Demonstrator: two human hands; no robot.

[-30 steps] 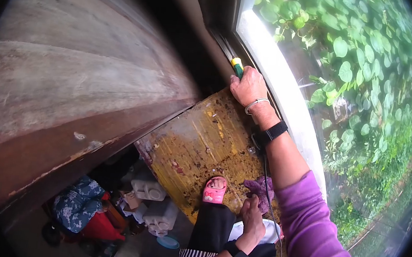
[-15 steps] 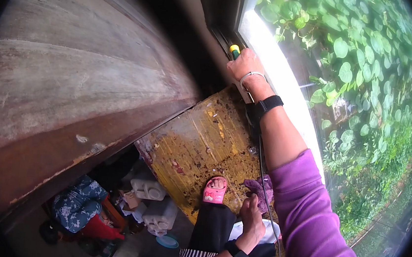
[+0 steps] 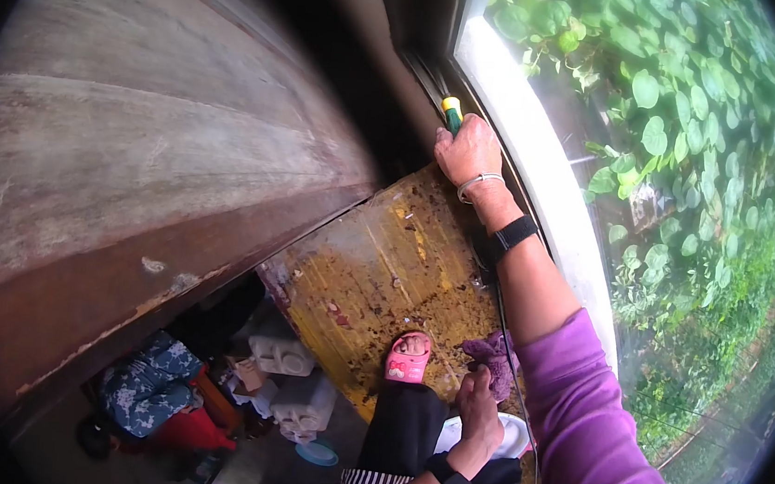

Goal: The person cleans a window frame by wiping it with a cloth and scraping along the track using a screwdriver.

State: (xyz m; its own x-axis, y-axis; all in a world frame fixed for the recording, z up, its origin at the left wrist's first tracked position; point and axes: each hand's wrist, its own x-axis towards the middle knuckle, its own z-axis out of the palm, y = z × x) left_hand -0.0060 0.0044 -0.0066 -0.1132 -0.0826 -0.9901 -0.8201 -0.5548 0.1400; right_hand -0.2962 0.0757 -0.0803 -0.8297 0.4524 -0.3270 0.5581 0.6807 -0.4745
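Note:
My right hand (image 3: pixel 471 152) is closed around a tool with a green-and-yellow handle (image 3: pixel 453 116) at the window's track. The handle's yellow end points away from me, and the tool's other end is hidden by the hand. Lower down, my left hand (image 3: pixel 481 408) has its fingers closed at a crumpled purple cloth (image 3: pixel 492 359), which bunches out beyond them. A thin cable (image 3: pixel 510 347) runs from near my right wrist down past the cloth.
A worn yellow wooden surface (image 3: pixel 376 269) scattered with dark debris bears my foot in a pink slipper (image 3: pixel 407 361). A large wooden panel (image 3: pixel 163 146) stands left. Below are white plastic jugs (image 3: pixel 305 404) and a person in a camouflage-patterned garment (image 3: pixel 148 387). Green vines (image 3: pixel 687 131) grow outside.
My right hand has drawn the tool a little down the window track toward me, so more of the green handle shows. My left hand and the cloth have barely shifted.

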